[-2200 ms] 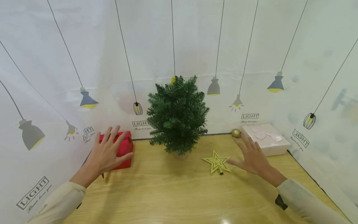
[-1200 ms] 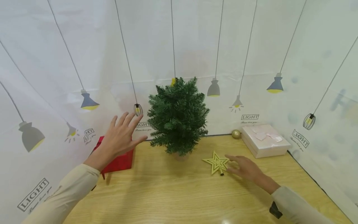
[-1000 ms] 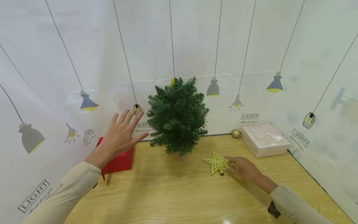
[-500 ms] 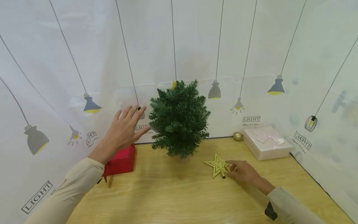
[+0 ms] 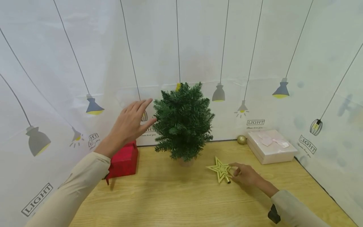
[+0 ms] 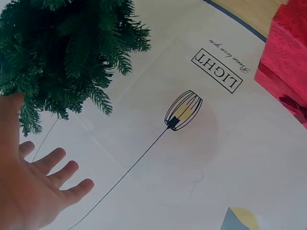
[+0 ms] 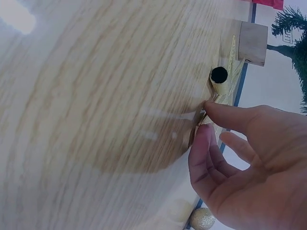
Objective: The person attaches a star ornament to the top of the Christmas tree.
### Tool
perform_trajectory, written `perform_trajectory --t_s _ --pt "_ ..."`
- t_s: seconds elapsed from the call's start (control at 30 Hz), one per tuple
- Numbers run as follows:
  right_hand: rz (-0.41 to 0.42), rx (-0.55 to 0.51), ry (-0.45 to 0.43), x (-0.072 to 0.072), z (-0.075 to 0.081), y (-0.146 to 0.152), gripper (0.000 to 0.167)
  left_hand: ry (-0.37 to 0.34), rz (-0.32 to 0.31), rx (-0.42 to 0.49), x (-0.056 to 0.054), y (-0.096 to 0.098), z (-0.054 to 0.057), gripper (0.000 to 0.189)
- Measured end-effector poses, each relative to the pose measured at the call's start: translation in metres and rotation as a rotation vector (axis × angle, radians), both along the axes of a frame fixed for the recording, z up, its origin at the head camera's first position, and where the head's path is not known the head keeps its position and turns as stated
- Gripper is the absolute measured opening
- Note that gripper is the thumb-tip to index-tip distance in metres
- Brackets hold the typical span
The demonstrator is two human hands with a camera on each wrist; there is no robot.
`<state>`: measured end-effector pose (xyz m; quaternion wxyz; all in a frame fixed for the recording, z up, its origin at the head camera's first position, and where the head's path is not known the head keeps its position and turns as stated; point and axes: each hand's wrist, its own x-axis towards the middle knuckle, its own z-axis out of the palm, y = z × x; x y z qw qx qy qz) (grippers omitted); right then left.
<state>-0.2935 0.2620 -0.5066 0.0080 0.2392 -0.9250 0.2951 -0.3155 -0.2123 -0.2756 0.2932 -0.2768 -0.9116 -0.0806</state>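
Note:
A small green artificial Christmas tree [image 5: 183, 123] stands upright on a round wooden base [image 5: 185, 162] at the table's back middle. My left hand [image 5: 129, 121] is raised at its left side, fingers extended and thumb apart, holding nothing. In the left wrist view the hand [image 6: 33, 191] has its thumb overlapping the lower branches. Right of the tree is a gold star tree topper [image 5: 219, 170] with a hollow tube [image 7: 219, 76] at its bottom. My right hand [image 5: 248, 175] pinches one point of the star between thumb and fingers, low over the table.
A red box [image 5: 124, 160] sits behind my left forearm. At the back right is a pale pink gift box [image 5: 272, 146] with a ribbon bow, and a gold ball [image 5: 241, 139] beside it. White sheeting [image 5: 198, 47] printed with lamps closes off the back and sides.
My left hand has moved right and up from over the red box toward the tree. The right hand has come down to the star and taken its right point; the star has turned slightly.

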Motion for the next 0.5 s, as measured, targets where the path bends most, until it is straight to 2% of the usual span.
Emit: perform_trajectory --t_s 0.2,0.37,0.5 --pt "-0.002 0.028 -0.011 0.001 0.002 -0.001 0.050 -0.054 -0.030 0.076 -0.006 0.009 0.011 0.072" --pt "-0.021 0.000 -0.093 0.001 0.004 -0.001 0.052 -0.166 -0.070 0.149 -0.011 0.017 0.020 0.069" --pt "-0.029 -0.055 -0.175 0.000 0.006 -0.002 0.055 -0.248 -0.132 0.237 -0.017 0.019 0.023 0.067"
